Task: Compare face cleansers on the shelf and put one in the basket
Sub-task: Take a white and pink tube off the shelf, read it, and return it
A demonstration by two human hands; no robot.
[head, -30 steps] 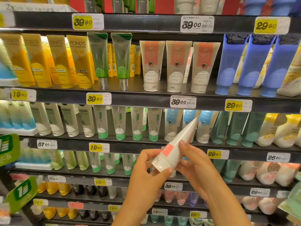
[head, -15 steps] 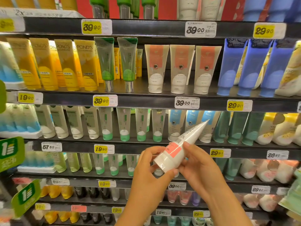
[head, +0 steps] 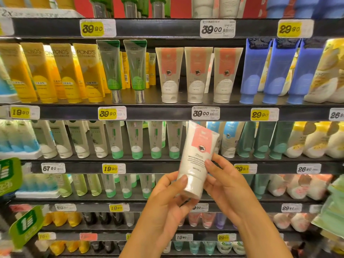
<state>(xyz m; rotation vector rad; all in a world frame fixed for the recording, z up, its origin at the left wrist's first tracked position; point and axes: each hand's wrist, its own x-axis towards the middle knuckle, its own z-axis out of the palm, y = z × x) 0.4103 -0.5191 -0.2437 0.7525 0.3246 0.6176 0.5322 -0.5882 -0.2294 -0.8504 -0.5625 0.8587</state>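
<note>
I hold a white cleanser tube (head: 197, 157) with a pink label panel upright in front of the shelves, cap down and label facing me. My left hand (head: 168, 200) grips its cap end from the left, thumb across the front. My right hand (head: 226, 185) pinches the tube's lower right side with thumb and fingers. Three matching white and pink tubes (head: 198, 75) stand on the shelf above, over a 39.00 price tag (head: 205, 113). No basket is in view.
Several shelves of cleanser tubes fill the view: yellow Pond's tubes (head: 63, 73) at upper left, green tubes (head: 122, 69), blue tubes (head: 279, 71) at upper right, white and green tubes (head: 137, 139) on the middle shelf. Green promo signs (head: 24, 226) jut out at lower left.
The tube has swung from lying tilted with its back showing to standing upright with its front label toward me. Both hands rose slightly with it.
</note>
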